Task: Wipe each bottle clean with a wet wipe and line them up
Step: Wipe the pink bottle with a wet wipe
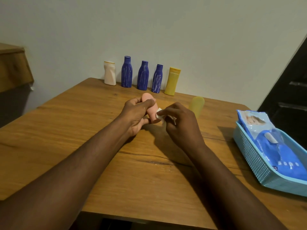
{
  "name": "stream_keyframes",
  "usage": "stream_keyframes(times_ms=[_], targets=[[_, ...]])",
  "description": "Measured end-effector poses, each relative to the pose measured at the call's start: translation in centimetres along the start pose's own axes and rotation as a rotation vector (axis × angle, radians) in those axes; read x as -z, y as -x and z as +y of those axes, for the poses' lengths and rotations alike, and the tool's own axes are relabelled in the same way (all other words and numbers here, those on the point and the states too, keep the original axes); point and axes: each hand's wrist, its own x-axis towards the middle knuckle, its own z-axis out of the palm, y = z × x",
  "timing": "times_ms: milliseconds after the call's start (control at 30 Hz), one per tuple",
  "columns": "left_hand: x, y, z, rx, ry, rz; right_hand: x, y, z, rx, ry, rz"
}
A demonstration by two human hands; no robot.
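Wooden table [83,130] is carrying the work — left hand [135,113] gripping a small peach plastic bottle [150,110], right hand [179,120] pinching a white wet wipe [159,114] — slick plastic risks slipping.

A home room, by the look of it: a wood-grain desk [83,130] pushed against a plain painted wall [166,30], toiletry bottles [142,75] lined along its far edge, a pack of wet wipes [274,146] in a blue plastic basket [249,156] near its right edge.

L forearm [79,155], R forearm [216,163]: bare, seemingly.
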Motion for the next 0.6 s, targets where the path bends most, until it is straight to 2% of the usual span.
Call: stream_keyframes(times_ms=[133,233,333,433,600], targets=[[-0.1,-0.2,0.0,0.001,0.013,0.001,0.0,0.0,0.7,-0.075,-0.085,0.035],[-0.1,-0.2,-0.2,0.007,0.018,-0.001,-0.2,0.0,0.4,-0.017,-0.103,0.04],[0.1,-0.2,-0.4,0.003,-0.017,0.004,-0.7,0.0,-0.2,0.066,-0.041,-0.046],[0.2,-0.3,-0.5,0.005,-0.02,0.012,-1.1,0.0,-0.4,0.071,0.019,-0.079],[-0.3,-0.2,-0.2,0.013,0.082,0.018,-0.7,-0.2,0.7,-0.129,-0.19,0.064]])
